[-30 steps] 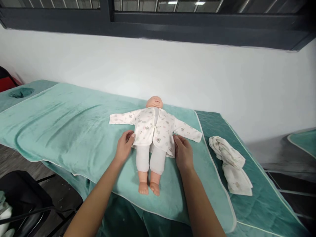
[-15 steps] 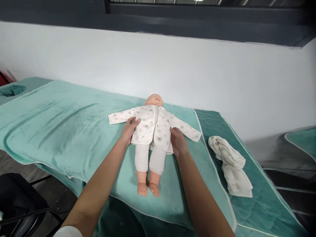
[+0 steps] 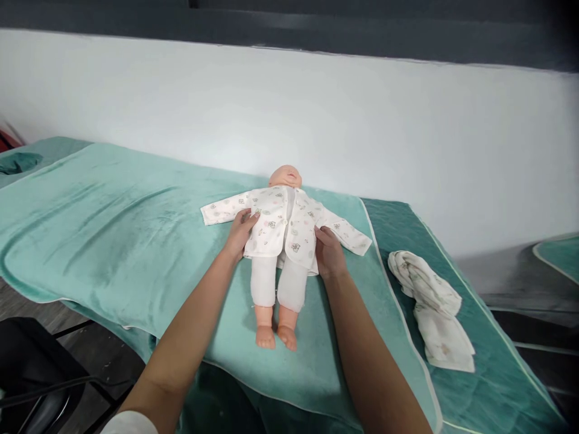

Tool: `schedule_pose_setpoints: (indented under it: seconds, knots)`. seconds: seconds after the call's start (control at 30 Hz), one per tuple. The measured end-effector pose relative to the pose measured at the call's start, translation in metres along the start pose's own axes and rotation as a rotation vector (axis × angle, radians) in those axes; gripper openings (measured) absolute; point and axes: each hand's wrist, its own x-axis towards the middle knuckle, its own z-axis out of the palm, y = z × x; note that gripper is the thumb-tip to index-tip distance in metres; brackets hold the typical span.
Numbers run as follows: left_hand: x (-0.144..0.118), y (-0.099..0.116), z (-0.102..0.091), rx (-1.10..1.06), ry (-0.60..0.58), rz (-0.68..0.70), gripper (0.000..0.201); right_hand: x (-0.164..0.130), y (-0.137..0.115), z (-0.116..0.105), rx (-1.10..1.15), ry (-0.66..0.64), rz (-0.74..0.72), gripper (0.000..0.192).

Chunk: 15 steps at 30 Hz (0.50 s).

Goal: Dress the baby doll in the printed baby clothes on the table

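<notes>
A baby doll lies on its back on a teal towel, head toward the wall. It wears a white printed jacket with sleeves spread out and white trousers; its feet are bare. My left hand rests on the jacket at the doll's side, under the left sleeve. My right hand lies against the jacket's other side near the hem. Both hands touch the cloth with fingers extended; neither clearly grips it.
A crumpled white printed cloth lies to the right on the darker teal cover. A white wall stands right behind the table. A dark chair is at the lower left beside the table edge.
Both hands slid up from the jacket's hem to the doll's sides beneath the sleeves. The camera tilted down slightly.
</notes>
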Motion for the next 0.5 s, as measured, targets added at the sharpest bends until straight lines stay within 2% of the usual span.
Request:
schedule_pose_setpoints:
  seconds: [0.13, 0.2, 0.3, 0.4, 0.5]
  knots:
    - [-0.010, 0.001, -0.002, 0.077, 0.005, 0.014, 0.040, -0.006, 0.002, -0.002, -0.038, 0.055, -0.020, 0.028]
    - [-0.016, -0.001, -0.005, 0.164, 0.026, 0.058, 0.035, -0.010, 0.004, -0.003, -0.067, 0.111, -0.035, 0.034]
    - [-0.027, -0.005, -0.015, 0.304, 0.028, 0.193, 0.028, -0.023, 0.007, -0.005, -0.132, 0.191, -0.091, 0.048]
    - [-0.046, -0.008, -0.029, 0.417, -0.017, 0.348, 0.029, -0.048, 0.005, -0.006, -0.324, 0.228, -0.225, 0.054]
    - [-0.066, -0.005, -0.039, 0.564, -0.130, 0.562, 0.030, -0.078, 0.000, -0.004, -0.583, 0.128, -0.409, 0.054]
